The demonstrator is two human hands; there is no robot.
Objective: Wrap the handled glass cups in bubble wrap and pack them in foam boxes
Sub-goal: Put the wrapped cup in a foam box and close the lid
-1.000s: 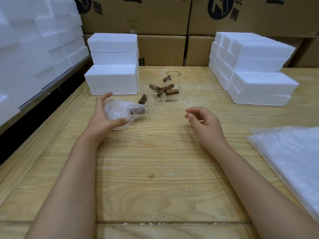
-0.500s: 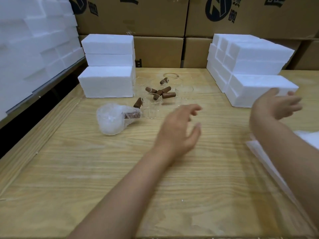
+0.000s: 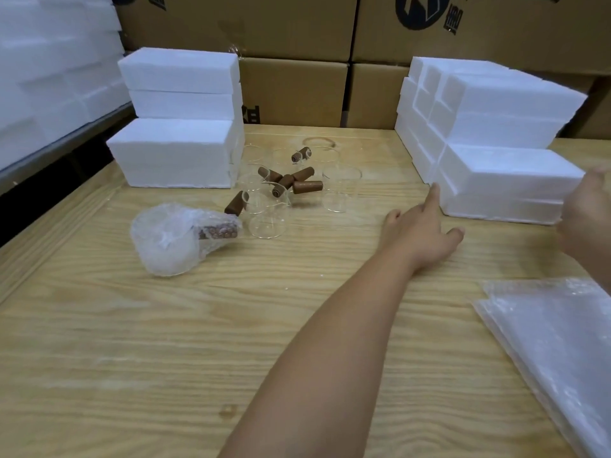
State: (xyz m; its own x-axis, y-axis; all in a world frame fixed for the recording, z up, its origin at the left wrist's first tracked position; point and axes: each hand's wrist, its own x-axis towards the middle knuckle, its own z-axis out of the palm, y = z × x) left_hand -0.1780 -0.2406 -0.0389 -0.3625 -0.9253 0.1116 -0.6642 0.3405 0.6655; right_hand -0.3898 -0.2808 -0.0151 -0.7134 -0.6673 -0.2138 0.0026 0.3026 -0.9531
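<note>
Wrapped cup (image 3: 172, 239) lies centre-left on bench (image 3: 165, 342). L hand (image 3: 420, 236) empty, fingers spread, index tip near front foam box (image 3: 502, 180), mid-right. R hand (image 3: 587, 213) at right edge, blurred, state unclear. Pull box w/ both hands, light squeeze; park beside cup.

Left hand (image 3: 425, 234) stretched forward, fingers spread; right hand (image 3: 587, 213) raised, loose

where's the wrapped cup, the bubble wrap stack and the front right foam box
wrapped cup (image 3: 167, 241): head view, on its wrapped body
bubble wrap stack (image 3: 562, 342): head view, on the top sheet
front right foam box (image 3: 506, 170): head view, on its top face
</note>
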